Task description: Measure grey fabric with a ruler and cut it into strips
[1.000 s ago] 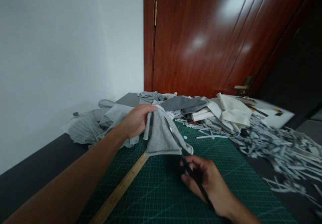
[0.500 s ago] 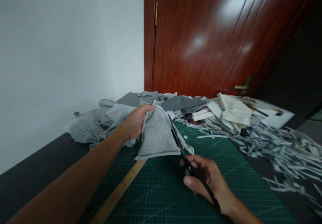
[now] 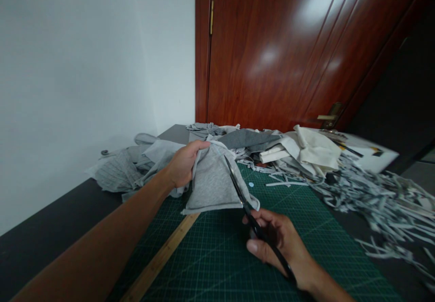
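Note:
Pinched at its upper left corner, a piece of light grey fabric (image 3: 212, 179) hangs from my left hand (image 3: 183, 164) above the cutting mat. My right hand (image 3: 280, 243) is wrapped round the black handles of a pair of scissors (image 3: 241, 195). The blades point up and to the left, lying along the right side of the fabric near its edge. They look closed or nearly so. A narrow strip of the fabric shows to the right of the blades. Part of the handles is hidden by my fingers.
A wooden ruler (image 3: 163, 259) lies on the green cutting mat (image 3: 210, 256). Grey cloth pieces (image 3: 118, 170) are heaped at the left, cream fabric (image 3: 319, 150) at the back right. Thin fabric strips (image 3: 377, 202) pile up at the right. A wooden door (image 3: 265, 53) stands behind.
The scissor blades have come together and their tips have shifted slightly left over the fabric. The fabric's lower right corner has moved a little left. My left hand stays nearly still.

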The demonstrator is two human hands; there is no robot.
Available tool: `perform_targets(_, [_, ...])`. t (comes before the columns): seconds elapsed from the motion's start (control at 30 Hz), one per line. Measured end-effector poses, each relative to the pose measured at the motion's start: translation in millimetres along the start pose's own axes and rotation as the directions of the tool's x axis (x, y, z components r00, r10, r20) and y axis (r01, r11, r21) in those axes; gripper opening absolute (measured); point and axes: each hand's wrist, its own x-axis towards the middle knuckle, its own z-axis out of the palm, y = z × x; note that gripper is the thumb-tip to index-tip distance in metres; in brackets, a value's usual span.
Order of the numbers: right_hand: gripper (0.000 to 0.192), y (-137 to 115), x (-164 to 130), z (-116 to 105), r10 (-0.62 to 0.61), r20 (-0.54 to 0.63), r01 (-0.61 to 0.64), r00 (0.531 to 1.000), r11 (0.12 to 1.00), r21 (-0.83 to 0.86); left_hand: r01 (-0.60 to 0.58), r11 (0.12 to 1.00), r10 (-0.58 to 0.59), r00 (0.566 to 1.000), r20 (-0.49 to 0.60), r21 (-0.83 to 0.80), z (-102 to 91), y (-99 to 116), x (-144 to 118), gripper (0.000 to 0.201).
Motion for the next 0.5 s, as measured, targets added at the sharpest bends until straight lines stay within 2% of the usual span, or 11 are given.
perform_targets(0.13, [0.056,-3.1,0.6,1.1,-0.003,-0.026,0.004,1.0,1.0,0.003,0.05,0.999,-0.05,0.999,0.018,-0.005,1.6,1.0,-1.4,0.017])
perform_targets(0.5, [0.047,-6.1,0.5,0.1,-0.01,0.043,0.01,0.999,1.0,0.007,0.153,0.986,-0.157,0.986,-0.056,-0.066,8.1,1.4,-3.5,0.026])
